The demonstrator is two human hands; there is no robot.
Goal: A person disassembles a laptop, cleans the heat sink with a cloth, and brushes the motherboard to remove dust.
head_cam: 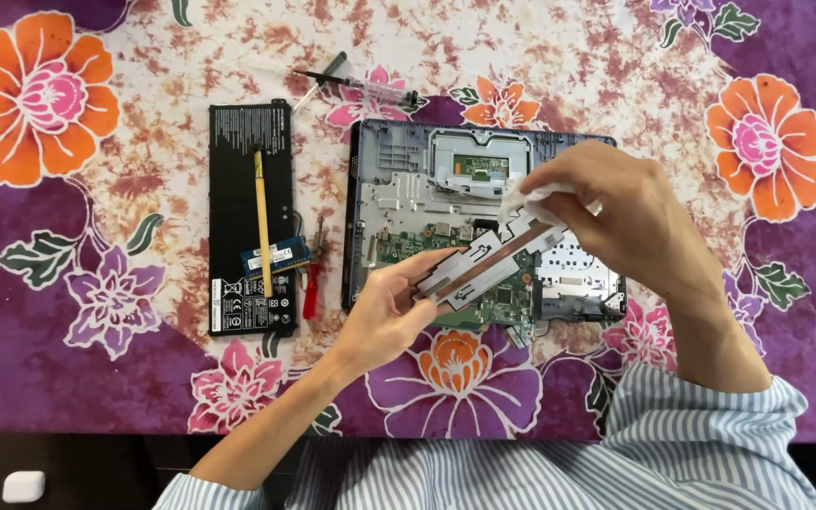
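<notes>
Frame centre, over the opened laptop chassis (399, 203): left hand (384, 316) pinches the heatsink plate (488, 264) by its lower end, right hand (616, 212) presses a white wipe (533, 198) on its upper end. Plate looks thin, stiff, light, bendable; hold the edges.

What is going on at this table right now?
A person holds a metal heatsink plate in the left hand and wipes its upper end with a white tissue in the right hand. Beneath lies an opened laptop. A black battery lies to its left.
</notes>
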